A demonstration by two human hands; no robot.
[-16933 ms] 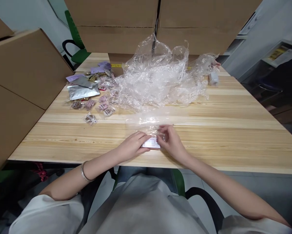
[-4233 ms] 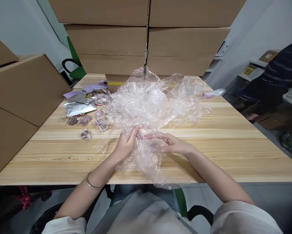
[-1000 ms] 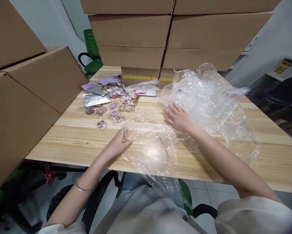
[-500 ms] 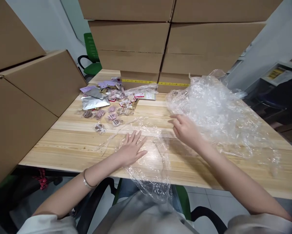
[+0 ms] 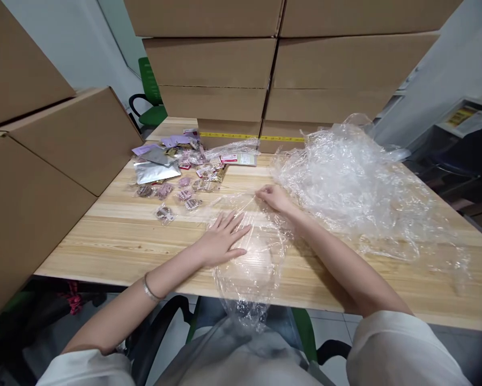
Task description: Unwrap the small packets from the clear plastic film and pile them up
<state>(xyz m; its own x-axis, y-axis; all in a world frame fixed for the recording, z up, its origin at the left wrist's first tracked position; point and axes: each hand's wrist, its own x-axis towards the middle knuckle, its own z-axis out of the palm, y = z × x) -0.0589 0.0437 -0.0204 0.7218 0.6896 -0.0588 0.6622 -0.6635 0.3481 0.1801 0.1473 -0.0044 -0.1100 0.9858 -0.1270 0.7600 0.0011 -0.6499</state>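
A sheet of clear plastic film (image 5: 260, 262), maybe a bag, lies wrinkled on the wooden table and hangs over its front edge towards my lap. My left hand (image 5: 220, 244) rests flat on the film with fingers spread. At the film's far edge, my right hand (image 5: 276, 198) is closed, its fingertips pinching the plastic. A big crumpled heap of clear plastic (image 5: 345, 177) lies just beyond and to the right of my right hand.
Small wrapped packets (image 5: 184, 194) and a silver pouch (image 5: 157, 172) lie at the table's back left. Cardboard boxes (image 5: 212, 64) are stacked behind, and another box (image 5: 56, 139) stands on the left. A yellow measuring tape (image 5: 228, 135) runs along the back box.
My right hand has moved left from beside the heap and closed on the film's far edge. My left hand stays flat, shifted slightly right.
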